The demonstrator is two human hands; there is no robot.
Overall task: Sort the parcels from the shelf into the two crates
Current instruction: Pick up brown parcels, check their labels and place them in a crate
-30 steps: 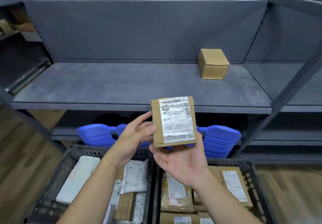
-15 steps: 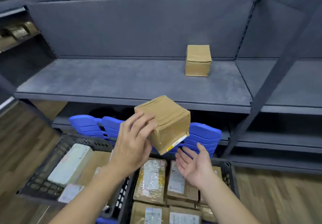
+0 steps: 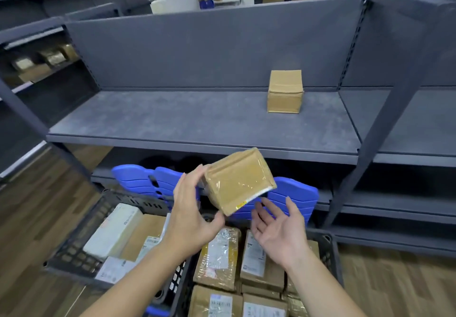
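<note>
**Grey shelving, two crates below**

A grey metal shelf is seen above a wooden floor, with one brown box standing on it toward the right. Beneath it, a left crate and a right crate are set side by side (both already hold packages). A taped parcel is gripped, tilted, between the fingers and thumb of the left hand, above the crates. The right hand is held open, palm up, just under it.
</note>
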